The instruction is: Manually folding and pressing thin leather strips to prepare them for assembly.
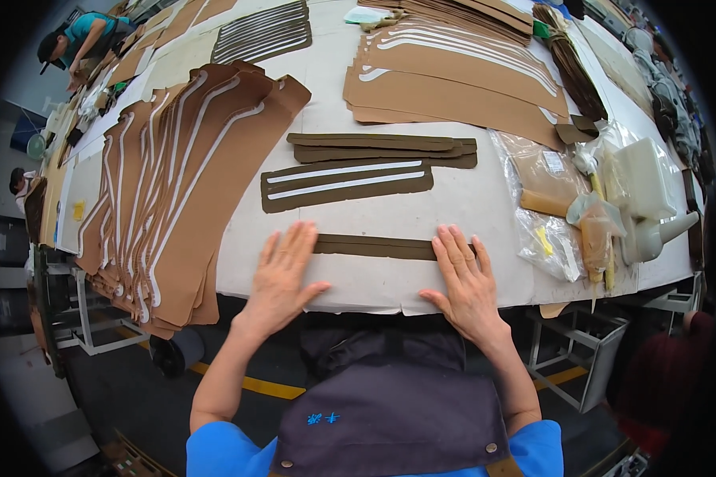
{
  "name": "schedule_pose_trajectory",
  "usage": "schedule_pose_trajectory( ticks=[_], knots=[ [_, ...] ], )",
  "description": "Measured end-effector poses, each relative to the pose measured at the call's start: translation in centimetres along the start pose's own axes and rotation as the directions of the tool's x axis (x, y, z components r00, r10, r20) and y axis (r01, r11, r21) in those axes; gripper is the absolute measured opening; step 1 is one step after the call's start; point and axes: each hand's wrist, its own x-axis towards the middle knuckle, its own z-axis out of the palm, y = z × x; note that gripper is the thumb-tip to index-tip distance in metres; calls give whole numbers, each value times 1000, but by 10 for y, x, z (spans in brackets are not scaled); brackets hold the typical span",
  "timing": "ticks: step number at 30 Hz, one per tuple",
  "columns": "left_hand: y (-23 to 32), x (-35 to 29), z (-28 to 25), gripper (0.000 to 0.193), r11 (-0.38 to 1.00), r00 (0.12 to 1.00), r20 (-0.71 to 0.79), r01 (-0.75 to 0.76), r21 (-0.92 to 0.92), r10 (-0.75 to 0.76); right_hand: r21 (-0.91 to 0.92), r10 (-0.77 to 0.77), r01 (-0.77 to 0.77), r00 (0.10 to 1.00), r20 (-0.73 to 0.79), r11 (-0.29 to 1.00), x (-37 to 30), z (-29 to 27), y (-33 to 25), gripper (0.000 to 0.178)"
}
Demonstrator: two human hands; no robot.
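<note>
A narrow dark olive strip (374,247) of leather-like material, with a seam or fold line along its length, lies near the table's front edge. My left hand (283,272) rests flat at its left end, fingers stretched out. Over the right end lies my right hand (465,278), also flat with the fingers apart. Both hands cover the ends of the strip. Just beyond it sits a wider olive piece (347,186) bearing two white stripes. A small pile of folded olive strips (378,147) is behind that.
Fanned brown panels (254,131) with white strips hang over the table edge at left. More brown panels (453,79) are stacked at the back right. Plastic bags (561,254) and a white bottle (644,179) stand at right. Another person (87,40) works at far left.
</note>
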Motion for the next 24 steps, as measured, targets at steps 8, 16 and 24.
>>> schedule_pose_trajectory(
  ticks=[8, 16, 24],
  knots=[
    [-6, 19, -16, 51, 985, 945, -320, 14, -171, -69, 83, -27, 46, 976, -217, 996, 17, -4, -5, 62],
    [1, 49, -11, 45, 953, 978, -206, -31, -300, -33, 117, -9, 48, 950, -313, 992, 31, -8, 3, 42],
    [1, 65, -13, 32, 960, 997, -73, -50, -277, 31, 425, 436, -249, 790, -430, 870, 14, -41, 50, 26]
  ],
)
